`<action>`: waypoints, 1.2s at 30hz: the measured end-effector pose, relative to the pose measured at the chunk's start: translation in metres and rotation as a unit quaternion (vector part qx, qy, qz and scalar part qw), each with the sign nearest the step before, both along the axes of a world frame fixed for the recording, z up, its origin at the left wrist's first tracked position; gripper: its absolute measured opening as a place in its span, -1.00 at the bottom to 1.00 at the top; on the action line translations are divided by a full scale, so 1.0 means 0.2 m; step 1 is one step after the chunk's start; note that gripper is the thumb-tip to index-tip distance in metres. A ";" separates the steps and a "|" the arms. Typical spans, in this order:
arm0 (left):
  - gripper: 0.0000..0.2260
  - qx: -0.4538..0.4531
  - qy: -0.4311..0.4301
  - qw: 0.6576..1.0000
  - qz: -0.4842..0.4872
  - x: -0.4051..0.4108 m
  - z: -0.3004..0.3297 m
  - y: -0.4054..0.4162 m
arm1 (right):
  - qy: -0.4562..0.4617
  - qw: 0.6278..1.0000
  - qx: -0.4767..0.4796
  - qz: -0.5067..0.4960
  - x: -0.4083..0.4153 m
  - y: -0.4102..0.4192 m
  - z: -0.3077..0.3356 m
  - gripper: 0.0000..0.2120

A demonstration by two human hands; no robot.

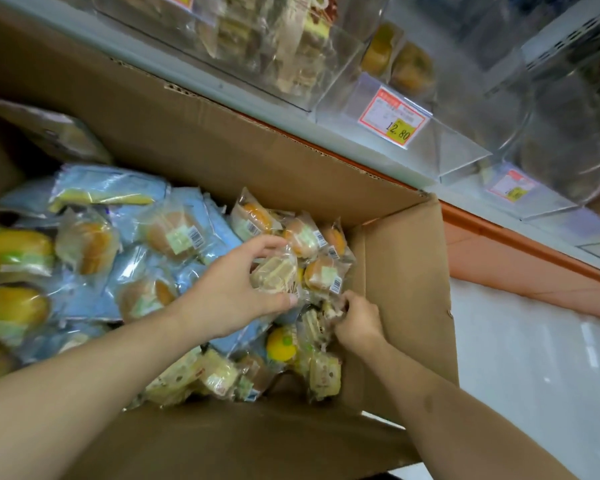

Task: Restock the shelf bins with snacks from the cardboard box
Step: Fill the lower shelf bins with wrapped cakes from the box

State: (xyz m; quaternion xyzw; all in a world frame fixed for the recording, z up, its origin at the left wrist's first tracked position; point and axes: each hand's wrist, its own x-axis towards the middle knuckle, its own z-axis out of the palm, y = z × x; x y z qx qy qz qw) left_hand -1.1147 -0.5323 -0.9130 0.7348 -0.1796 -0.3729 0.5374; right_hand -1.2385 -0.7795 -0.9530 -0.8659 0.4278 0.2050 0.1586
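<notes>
A person reaches both bare arms into an open cardboard box (222, 140) full of wrapped snacks. The left hand (232, 292) holds a pale cake pack (274, 275) between curled fingers and thumb, just above the pile. The right hand (355, 318), beside it near the box's right wall, pinches another pack (314, 323) with curled fingers. Clear shelf bins (291, 53) stand above the box, one carrying a price tag (394, 117) reading 12.80.
</notes>
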 end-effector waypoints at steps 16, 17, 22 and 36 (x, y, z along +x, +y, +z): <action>-0.51 -0.056 0.074 0.995 0.040 0.23 0.65 0.22 | -0.263 0.862 0.431 -0.041 0.13 0.27 1.10 -0.69; -0.49 -0.067 0.085 0.993 0.047 0.24 0.73 0.25 | -0.290 0.848 0.442 -0.037 0.15 0.33 1.16 -0.70; -0.57 -0.099 0.111 0.987 0.059 0.25 1.05 0.49 | -0.431 0.773 0.461 -0.062 0.25 0.63 1.36 -0.78; -0.37 -0.177 0.138 0.962 0.156 0.27 1.15 0.71 | -0.434 0.812 0.389 0.010 0.50 0.94 1.48 -0.79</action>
